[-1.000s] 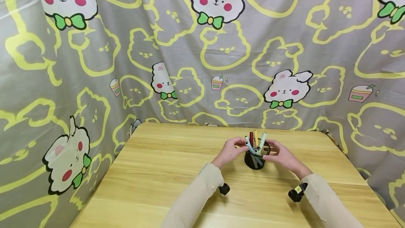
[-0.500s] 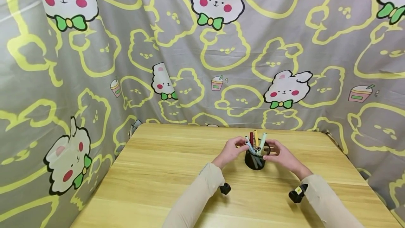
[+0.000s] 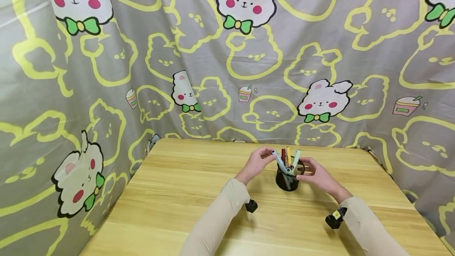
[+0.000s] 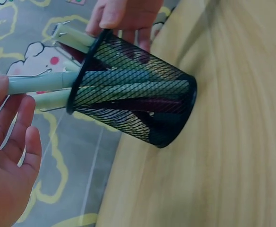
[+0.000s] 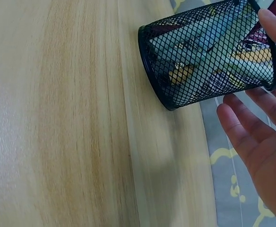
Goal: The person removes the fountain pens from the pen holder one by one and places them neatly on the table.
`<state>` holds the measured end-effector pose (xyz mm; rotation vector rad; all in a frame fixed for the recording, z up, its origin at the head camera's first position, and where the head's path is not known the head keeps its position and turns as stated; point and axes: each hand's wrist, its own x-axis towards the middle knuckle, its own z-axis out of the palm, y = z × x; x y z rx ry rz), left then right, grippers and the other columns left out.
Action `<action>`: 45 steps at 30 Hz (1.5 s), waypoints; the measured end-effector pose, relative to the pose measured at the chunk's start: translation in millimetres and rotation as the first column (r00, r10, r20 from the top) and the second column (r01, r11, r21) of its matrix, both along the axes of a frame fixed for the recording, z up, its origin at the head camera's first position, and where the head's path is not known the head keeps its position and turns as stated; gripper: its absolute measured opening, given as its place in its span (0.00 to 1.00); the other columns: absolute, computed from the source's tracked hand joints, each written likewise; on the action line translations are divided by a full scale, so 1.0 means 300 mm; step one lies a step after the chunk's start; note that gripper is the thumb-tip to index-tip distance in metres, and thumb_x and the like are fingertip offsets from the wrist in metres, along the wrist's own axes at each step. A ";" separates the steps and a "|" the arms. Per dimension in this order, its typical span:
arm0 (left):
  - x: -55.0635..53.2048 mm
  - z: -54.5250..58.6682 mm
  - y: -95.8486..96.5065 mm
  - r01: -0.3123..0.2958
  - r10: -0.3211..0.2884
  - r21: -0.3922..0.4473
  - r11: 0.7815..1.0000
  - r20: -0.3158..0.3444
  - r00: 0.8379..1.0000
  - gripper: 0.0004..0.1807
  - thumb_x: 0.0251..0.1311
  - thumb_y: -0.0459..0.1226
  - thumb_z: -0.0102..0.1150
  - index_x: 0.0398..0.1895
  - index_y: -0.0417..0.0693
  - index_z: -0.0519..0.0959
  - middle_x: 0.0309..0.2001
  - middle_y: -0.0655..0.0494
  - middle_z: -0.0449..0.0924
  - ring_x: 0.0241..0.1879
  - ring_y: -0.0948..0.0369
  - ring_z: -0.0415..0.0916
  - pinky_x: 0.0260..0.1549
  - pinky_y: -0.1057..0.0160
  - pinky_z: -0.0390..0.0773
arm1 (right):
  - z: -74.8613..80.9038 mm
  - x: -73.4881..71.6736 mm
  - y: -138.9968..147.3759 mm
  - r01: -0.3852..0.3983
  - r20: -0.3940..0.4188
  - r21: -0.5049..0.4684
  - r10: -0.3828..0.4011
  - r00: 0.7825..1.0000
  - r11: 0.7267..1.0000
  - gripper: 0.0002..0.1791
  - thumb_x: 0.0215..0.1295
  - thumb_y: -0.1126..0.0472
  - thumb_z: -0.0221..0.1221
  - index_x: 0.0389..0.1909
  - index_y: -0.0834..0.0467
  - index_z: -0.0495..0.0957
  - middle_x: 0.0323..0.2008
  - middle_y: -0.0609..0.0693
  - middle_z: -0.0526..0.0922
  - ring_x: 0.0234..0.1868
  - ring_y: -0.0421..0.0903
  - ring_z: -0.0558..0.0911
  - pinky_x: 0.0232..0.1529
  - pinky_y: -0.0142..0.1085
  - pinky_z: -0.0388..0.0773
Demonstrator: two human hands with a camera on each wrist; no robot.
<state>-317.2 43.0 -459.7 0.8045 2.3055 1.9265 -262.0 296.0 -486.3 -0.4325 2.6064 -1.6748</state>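
Note:
A black mesh pen holder [image 3: 286, 183] stands on the wooden table, filled with several pens. My left hand [image 3: 255, 164] is at its left side. In the left wrist view, its thumb and fingers pinch the top end of a light blue pen [image 4: 36, 83], whose lower part is still inside the mesh. From the right, my right hand [image 3: 320, 177] holds the holder by the rim. In the right wrist view, the thumb lies at the rim, with the other fingers along the far side. A dark red pen [image 3: 283, 155], a yellow pen [image 3: 289, 154] and a pale green pen [image 3: 296, 157] also stick up.
The table [image 3: 170, 192] has light wood grain. Behind it and along the left hangs a grey curtain [image 3: 209, 58] with cartoon animals. Black wrist cameras, such as the left one [image 3: 251, 206], sit below the sleeves.
My left hand has shifted slightly up and left, and the light blue pen's top has moved with it, rising a little from the holder. The right hand stays at the rim.

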 end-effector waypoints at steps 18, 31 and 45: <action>-0.011 0.141 -0.122 -0.065 0.044 0.287 0.956 0.077 0.996 0.13 0.63 0.26 0.54 0.47 0.23 0.71 0.39 0.44 0.80 0.44 0.41 0.76 0.45 0.52 0.77 | -0.008 -0.003 0.001 0.000 -0.026 0.032 0.001 1.000 1.000 0.41 0.59 0.59 0.65 0.67 0.69 0.54 0.63 0.71 0.60 0.57 0.68 0.69 0.50 0.44 0.75; -0.078 0.052 -0.304 -0.145 0.134 0.162 0.976 0.075 0.988 0.14 0.65 0.33 0.56 0.47 0.31 0.74 0.37 0.50 0.80 0.35 0.63 0.78 0.44 0.48 0.76 | -0.010 -0.012 0.012 0.010 -0.029 0.054 -0.008 1.000 0.998 0.40 0.59 0.58 0.66 0.66 0.67 0.57 0.63 0.68 0.62 0.58 0.67 0.68 0.52 0.49 0.73; -0.031 -0.011 -0.463 -0.104 0.106 -0.026 0.994 0.151 0.983 0.13 0.66 0.33 0.54 0.47 0.31 0.75 0.38 0.43 0.80 0.37 0.56 0.79 0.45 0.44 0.74 | -0.002 -0.004 0.003 0.022 -0.059 0.086 -0.017 0.998 0.996 0.36 0.62 0.58 0.63 0.65 0.67 0.59 0.61 0.69 0.65 0.58 0.67 0.69 0.51 0.43 0.75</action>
